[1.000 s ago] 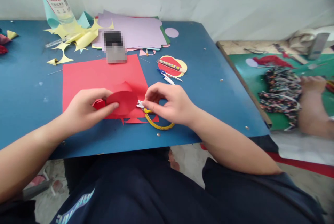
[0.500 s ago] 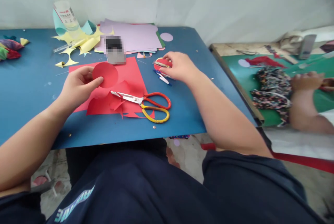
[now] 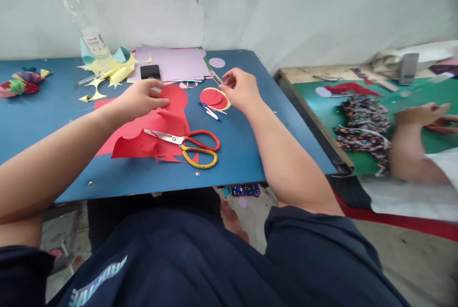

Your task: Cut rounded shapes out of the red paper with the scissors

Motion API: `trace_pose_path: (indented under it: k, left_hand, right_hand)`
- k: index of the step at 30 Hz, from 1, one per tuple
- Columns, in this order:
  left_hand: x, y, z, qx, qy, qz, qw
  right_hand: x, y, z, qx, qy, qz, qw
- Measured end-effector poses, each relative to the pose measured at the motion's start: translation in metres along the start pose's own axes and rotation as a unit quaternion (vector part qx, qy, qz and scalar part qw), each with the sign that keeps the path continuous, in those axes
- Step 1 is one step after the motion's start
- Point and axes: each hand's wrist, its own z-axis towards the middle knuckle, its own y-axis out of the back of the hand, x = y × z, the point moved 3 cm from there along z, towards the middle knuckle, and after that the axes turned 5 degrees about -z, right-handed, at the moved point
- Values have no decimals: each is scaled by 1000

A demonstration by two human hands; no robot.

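My left hand (image 3: 146, 99) pinches a red paper circle (image 3: 176, 97) by its left edge, above the red sheet and offcuts (image 3: 130, 132). My right hand (image 3: 240, 86) is closed on a slim, silvery object (image 3: 217, 78), raised over the table; its exact kind is too small to make out. Just below it lies a small pile of red paper circles (image 3: 213, 97) with a yellow one under them. A blue-and-white pair of compasses or pen-like tool (image 3: 210, 111) rests beside the pile. Scissors (image 3: 181, 142) with red and yellow handles lie on the red offcuts, blades to the left.
Lilac paper sheets (image 3: 175, 62), a black phone (image 3: 150, 72), yellow offcuts (image 3: 118, 73) and a tall clear bottle (image 3: 89, 35) stand along the back. Colourful cloth (image 3: 23, 85) lies far left. At right, another person's hand (image 3: 420, 113) is over a green table (image 3: 311, 99).
My right hand has lifted the slim object off the red circles. My left hand has carried its red circle to the right, towards the pile. The view has tilted up slightly.
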Motion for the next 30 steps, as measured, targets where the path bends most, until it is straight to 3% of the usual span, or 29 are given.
trace_pose_path:
  k: [4,7,11,15,20,23,26,28,30]
  left_hand:
    - [-27,-51,59,32,-58,31,997]
    - [-36,-85,95,32,-60,69,995]
    - [-36,-105,113,25,-43,118,992]
    - [-42,-84,97,14,-34,153,988]
    - [-46,-28,48,59,-16,224,973]
    - [-27,2,14,86,22,268,959]
    - [5,20,-17,108,86,284,949]
    - [25,27,-35,128,127,266,947]
    - [40,29,-48,142,150,235,950]
  right_hand:
    - [2,5,-2,-25,-9,11,1000]
    - [3,3,-4,-10,-5,1,1000]
    - [2,-8,-6,40,9,-30,999]
    - [2,-16,-7,99,16,-70,993]
    - [31,7,-22,105,45,-93,989]
    - [69,24,-47,210,105,-45,971]
    - [102,28,-80,392,132,-34,910]
    - [116,26,-95,426,135,-85,891]
    - [123,22,-104,412,134,-143,890]
